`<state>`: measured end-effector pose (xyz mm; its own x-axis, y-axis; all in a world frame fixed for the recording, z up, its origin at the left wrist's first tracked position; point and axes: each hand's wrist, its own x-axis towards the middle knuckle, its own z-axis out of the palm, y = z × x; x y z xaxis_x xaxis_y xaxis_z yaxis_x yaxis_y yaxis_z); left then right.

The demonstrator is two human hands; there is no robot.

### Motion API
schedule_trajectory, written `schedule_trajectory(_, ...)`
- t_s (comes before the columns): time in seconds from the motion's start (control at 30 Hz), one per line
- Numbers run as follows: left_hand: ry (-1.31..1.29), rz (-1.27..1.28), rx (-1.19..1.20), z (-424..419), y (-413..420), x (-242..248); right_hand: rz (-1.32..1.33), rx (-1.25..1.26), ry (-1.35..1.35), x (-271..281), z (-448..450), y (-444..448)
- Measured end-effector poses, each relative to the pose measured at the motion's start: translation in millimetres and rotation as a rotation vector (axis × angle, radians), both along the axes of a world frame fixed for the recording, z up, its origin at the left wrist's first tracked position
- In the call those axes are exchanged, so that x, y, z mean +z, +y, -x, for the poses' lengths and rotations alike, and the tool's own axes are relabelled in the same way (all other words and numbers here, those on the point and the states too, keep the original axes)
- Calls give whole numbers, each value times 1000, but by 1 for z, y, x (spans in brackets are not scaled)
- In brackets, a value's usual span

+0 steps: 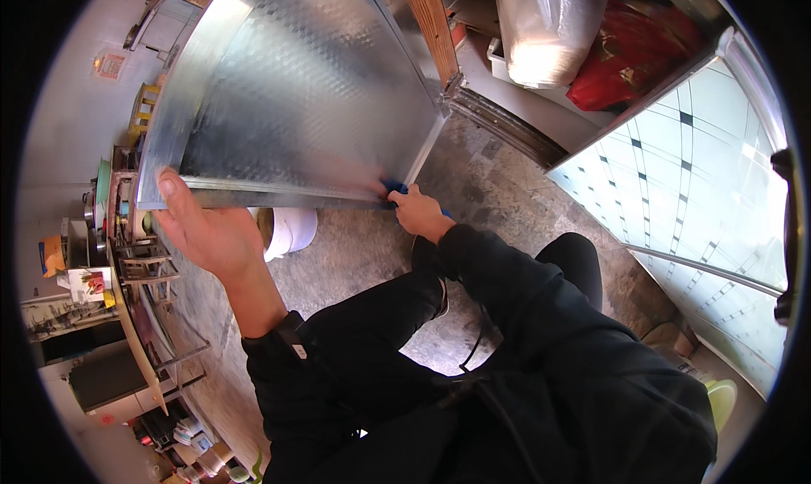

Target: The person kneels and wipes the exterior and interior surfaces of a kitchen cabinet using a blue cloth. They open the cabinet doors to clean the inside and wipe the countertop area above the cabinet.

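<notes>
A cabinet door (310, 97) with a shiny metal frame and a checkered, textured panel stands swung out before me. My left hand (212, 234) grips its outer corner, with the thumb on the frame face and the fingers behind or beneath the edge. In my right hand (420, 213) is a blue cloth (395, 186), pressed against the door's near edge close to the hinge-side corner. Most of the cloth is hidden by the hand.
Right of the door is the open cabinet, holding a plastic-wrapped bundle (551, 34) and a red bag (633, 59). A white tiled panel (671, 161) stands at the right. Below the door is a white bucket (294, 230) on the concrete floor (355, 256). Cluttered furniture lines the left.
</notes>
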<state>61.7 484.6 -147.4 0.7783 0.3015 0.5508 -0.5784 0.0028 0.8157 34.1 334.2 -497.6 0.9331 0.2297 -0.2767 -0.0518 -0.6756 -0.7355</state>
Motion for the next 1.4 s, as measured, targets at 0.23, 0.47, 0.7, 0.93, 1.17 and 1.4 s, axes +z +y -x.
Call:
schedule_trajectory(0.23, -4, 15, -5, 1, -5, -1, -267, -258, 144, -55, -26, -1)
schedule_trajectory(0.47, -5, 24, -4, 1, -1, 0, -335, -174, -24, -53, -18, 19)
schedule_trajectory(0.7, -13, 19, 16, -1, -2, -1, -325, -126, -1, -40, -19, 15)
schedule_trajectory(0.93, -16, 33, -11, -6, 9, -1, -76, -58, 71, -9, -6, 9)
schedule_trajectory(1.17, -9, 14, -74, -9, 4, -2, -233, -34, 155, -102, -29, -8)
schedule_trajectory(1.4, -34, 3, -53, -3, 5, 0, -492, -61, 261, -88, -26, 5)
